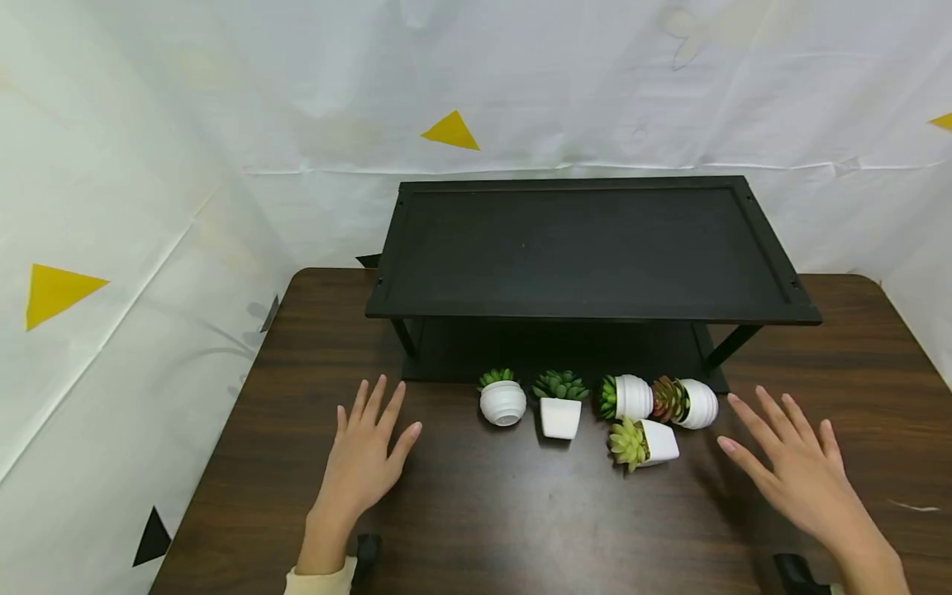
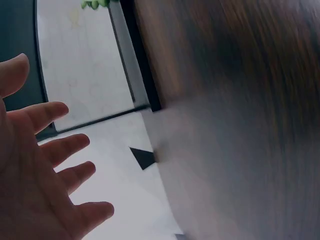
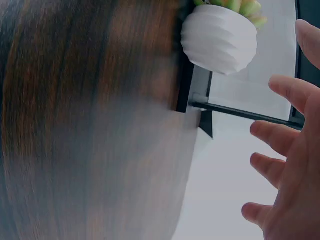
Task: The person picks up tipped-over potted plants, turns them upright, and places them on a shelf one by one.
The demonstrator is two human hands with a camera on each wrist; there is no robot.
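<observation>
My left hand (image 1: 364,459) is spread with straight fingers over the left of the table, holding nothing. To the right, my right hand (image 1: 796,463) also has its fingers spread and holds nothing; a white ribbed pot (image 1: 699,404) with a reddish succulent lies on its side near its fingertips. Left of that pot lie another ribbed pot (image 1: 634,397) with a green plant and a square white pot (image 1: 659,443) with a yellow-green succulent. A square pot (image 1: 560,418) with a dark green succulent and a round white pot (image 1: 502,403) tilt their plants toward the shelf.
A black two-level shelf (image 1: 595,256) stands at the back of the dark wooden table (image 1: 521,529). Its lower board lies just behind the pots. White sheeting (image 1: 565,91) with yellow and black triangles hangs behind and at the sides.
</observation>
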